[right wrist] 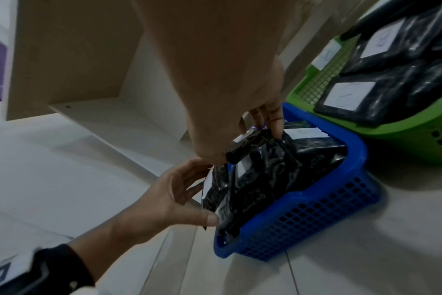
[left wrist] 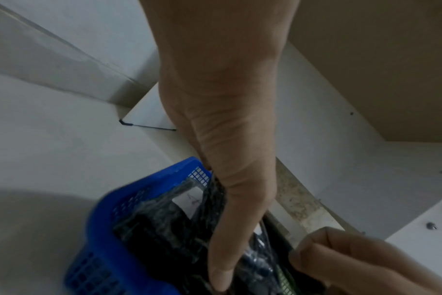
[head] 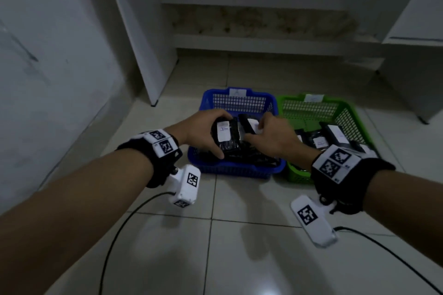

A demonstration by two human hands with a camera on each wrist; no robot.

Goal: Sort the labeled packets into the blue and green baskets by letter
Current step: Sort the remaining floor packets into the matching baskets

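Note:
A blue basket (head: 239, 171) and a green basket (head: 309, 109) stand side by side on the floor, each with a paper label on its far rim. Both hold several black packets with white labels. Over the blue basket my left hand (head: 215, 135) grips a black packet (head: 229, 145) whose label reads A, thumb on the near side and fingers over the top. My right hand (head: 255, 130) pinches the top of a second black packet (head: 247, 122) beside it. The right wrist view shows both packets standing upright in the blue basket (right wrist: 316, 209).
White tiled floor (head: 239, 235) lies between me and the baskets. White cabinet panels (head: 143, 55) rise behind and to the left, and a cabinet (head: 417, 67) stands at the right. Cables (head: 119, 235) trail from both wrist cameras across the floor.

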